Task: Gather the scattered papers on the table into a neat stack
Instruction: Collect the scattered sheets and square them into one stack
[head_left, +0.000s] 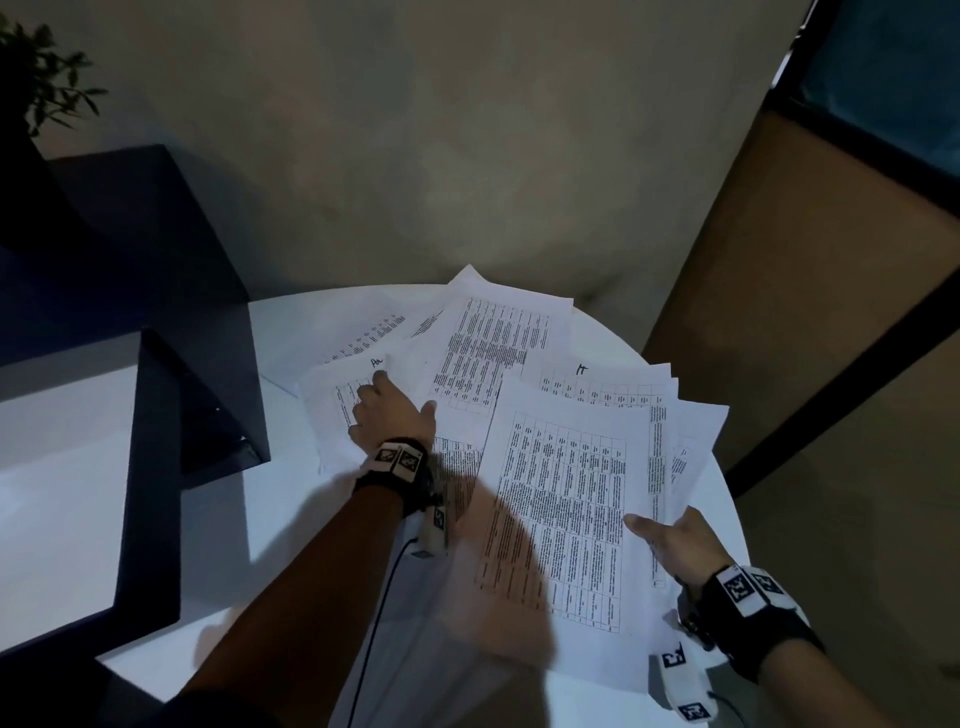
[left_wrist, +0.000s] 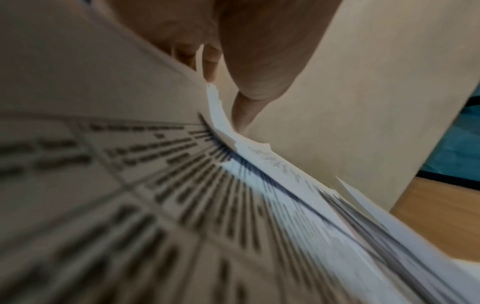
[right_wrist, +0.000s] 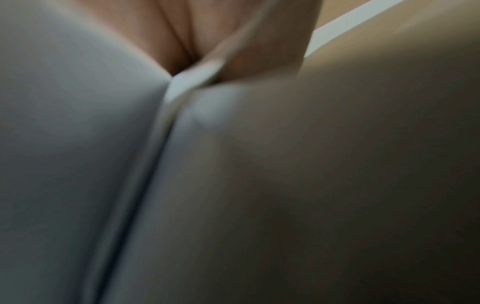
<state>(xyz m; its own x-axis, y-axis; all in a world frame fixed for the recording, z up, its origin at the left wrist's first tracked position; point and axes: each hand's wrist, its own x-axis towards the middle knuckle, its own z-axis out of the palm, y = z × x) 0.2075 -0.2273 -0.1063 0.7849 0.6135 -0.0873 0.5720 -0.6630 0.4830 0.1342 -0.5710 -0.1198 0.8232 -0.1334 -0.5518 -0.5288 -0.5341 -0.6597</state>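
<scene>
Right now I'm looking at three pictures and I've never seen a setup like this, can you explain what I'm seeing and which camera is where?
There is no machine: a person works bare-handed and wears three cameras. The wide picture comes from the head, looking down at a round white table. Printed sheets lie fanned across it, overlapping. The left hand rests on a sheet at the left; whether it pinches it, I cannot tell. The right hand has a bundle of sheets in its grip, thumb on top. The black wrist bands with checkered markers carry the other two cameras. Their blurry close-ups look along each palm at paper right by the fingers.
</scene>
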